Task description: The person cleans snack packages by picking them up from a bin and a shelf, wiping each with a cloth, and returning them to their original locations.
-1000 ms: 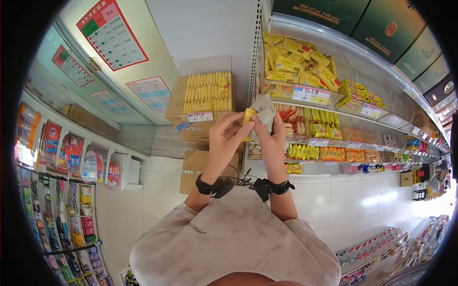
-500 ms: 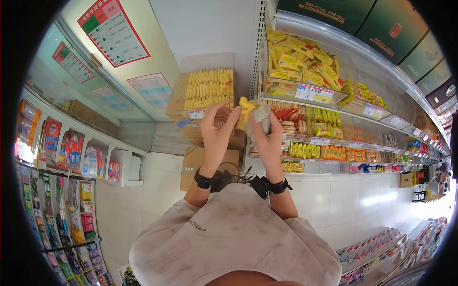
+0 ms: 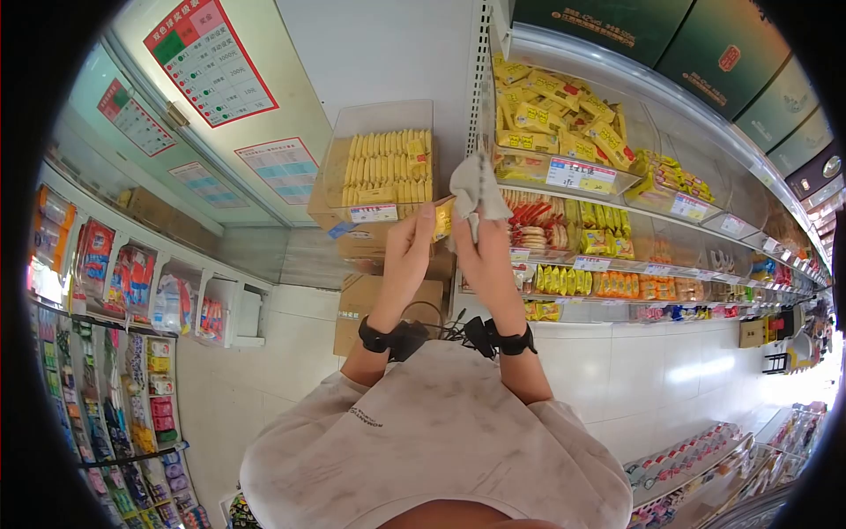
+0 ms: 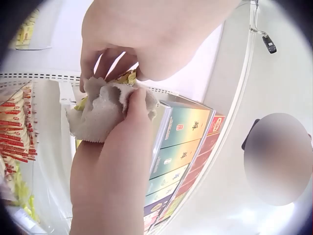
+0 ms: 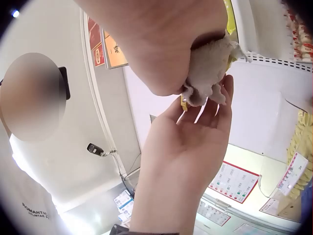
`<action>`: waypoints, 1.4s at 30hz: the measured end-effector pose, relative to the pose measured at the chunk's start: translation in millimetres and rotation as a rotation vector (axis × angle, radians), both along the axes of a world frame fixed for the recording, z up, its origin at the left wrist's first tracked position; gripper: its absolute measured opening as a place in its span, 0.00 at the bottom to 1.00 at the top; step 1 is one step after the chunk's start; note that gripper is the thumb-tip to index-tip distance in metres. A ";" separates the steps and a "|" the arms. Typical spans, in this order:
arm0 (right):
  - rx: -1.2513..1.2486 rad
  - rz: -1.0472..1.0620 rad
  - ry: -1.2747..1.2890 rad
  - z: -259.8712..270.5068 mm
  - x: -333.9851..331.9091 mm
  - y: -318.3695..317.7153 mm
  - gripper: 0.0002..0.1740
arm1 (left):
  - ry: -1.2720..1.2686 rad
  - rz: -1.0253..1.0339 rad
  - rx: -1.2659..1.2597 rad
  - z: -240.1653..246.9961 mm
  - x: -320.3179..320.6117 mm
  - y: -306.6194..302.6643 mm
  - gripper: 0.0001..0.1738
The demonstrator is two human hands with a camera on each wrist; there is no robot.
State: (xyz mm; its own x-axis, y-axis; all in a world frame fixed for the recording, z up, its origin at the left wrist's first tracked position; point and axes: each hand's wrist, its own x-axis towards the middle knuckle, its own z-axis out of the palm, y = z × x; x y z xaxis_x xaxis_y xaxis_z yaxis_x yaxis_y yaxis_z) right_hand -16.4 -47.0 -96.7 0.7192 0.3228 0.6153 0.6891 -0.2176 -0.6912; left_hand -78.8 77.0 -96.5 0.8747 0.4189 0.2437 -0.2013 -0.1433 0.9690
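Note:
Chest-high in front of me, my left hand pinches a small yellow snack packet at its edge, thumb against fingers. My right hand grips a crumpled grey cloth, which sticks up above the fingers and lies against the packet's right side. In the left wrist view the cloth covers most of the packet, leaving only yellow bits showing. From the right wrist the cloth is bunched under the right hand, and the left fingers reach up to it from below.
Behind the hands, a clear bin of yellow packets stands on cardboard boxes. To the right run shelves with a bin of yellow packets and rows of snacks below. Racks of goods line the left.
The yellow packet has been turned between the hands and now sits lower, mostly behind the fingers. The cloth, bunched low half a second ago, now stands up above the right hand.

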 end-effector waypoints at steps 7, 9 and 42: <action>0.328 0.255 0.658 -1.1 6.7 -20.4 0.18 | -0.044 -0.054 0.034 23.3 -5.9 2.0 0.28; 0.326 0.225 0.635 -3.0 8.8 -23.4 0.17 | 0.013 -0.081 -0.017 27.8 -6.0 6.6 0.25; 0.355 0.188 0.562 4.3 -6.8 -31.6 0.14 | -0.200 -0.074 -0.282 20.1 1.8 -6.7 0.21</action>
